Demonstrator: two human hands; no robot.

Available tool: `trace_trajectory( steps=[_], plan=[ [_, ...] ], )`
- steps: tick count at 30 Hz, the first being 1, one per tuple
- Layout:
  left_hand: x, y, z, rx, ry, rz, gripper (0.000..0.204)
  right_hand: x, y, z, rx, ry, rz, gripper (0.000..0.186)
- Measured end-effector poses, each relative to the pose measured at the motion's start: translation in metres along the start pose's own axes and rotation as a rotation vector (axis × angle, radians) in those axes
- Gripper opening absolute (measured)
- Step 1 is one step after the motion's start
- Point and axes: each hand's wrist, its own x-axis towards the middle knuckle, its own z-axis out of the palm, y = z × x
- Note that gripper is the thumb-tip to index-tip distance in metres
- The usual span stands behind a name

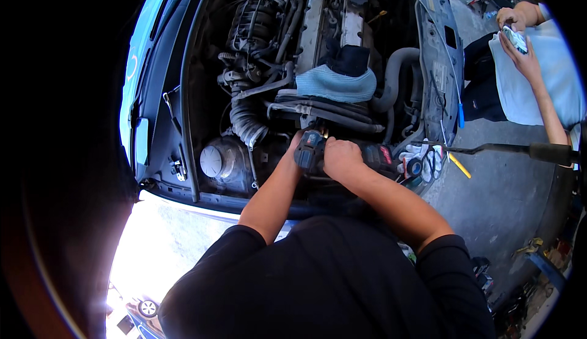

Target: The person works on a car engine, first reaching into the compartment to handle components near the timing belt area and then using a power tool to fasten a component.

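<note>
Over the near edge of the engine bay, my right hand (pixel 342 159) is wrapped round the grip of a dark cordless impact wrench (pixel 310 148). Its head sits to the left of that hand, and a dark base with a red mark shows to the right. My left hand (pixel 296 142) reaches in beside the wrench head, which covers its fingers, so I cannot see what they touch. Just beyond lie dark hoses (pixel 330 114) along the engine's side. A light blue cloth (pixel 336 85) with a black piece on it rests on the engine (pixel 310 27).
A ribbed air duct (pixel 246 122) and a round-capped reservoir (pixel 212 161) stand left of my hands. White work gloves (pixel 431 160) lie on the right edge, near a yellow-handled tool (pixel 458 165). A dark bar (pixel 507 149) juts in. At right, another person (pixel 538 63) holds a small object.
</note>
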Motion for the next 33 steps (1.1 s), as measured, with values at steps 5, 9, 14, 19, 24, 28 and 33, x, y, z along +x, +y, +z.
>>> trace_trajectory(
  steps=[5, 9, 14, 19, 24, 28, 33],
  plan=[
    [0.033, 0.002, -0.023, 0.734, 0.039, 0.346, 0.033, 0.012, 0.008, -0.004, 0.082, 0.026, 0.054, 0.025],
    [0.044, 0.023, 0.007, 0.604, 0.12, 0.046, 0.032, 0.02, 0.007, -0.039, 0.19, -0.082, 0.216, 0.028],
    [0.051, 0.026, 0.029, 0.588, 0.167, -0.015, 0.03, 0.019, -0.003, -0.057, 0.159, -0.133, 0.216, 0.034],
    [0.045, 0.022, 0.034, 0.539, 0.191, -0.007, 0.028, 0.031, -0.003, -0.054, 0.088, -0.167, 0.199, 0.035],
    [0.044, 0.022, 0.041, 0.522, 0.194, -0.004, 0.026, 0.035, 0.0, -0.056, 0.062, -0.13, 0.191, 0.036],
    [0.042, 0.021, 0.046, 0.509, 0.191, -0.013, 0.024, 0.031, -0.006, -0.063, 0.046, -0.141, 0.198, 0.038],
    [0.039, 0.023, 0.048, 0.506, 0.189, -0.021, 0.022, 0.032, -0.005, -0.061, 0.039, -0.147, 0.202, 0.04]
  ],
)
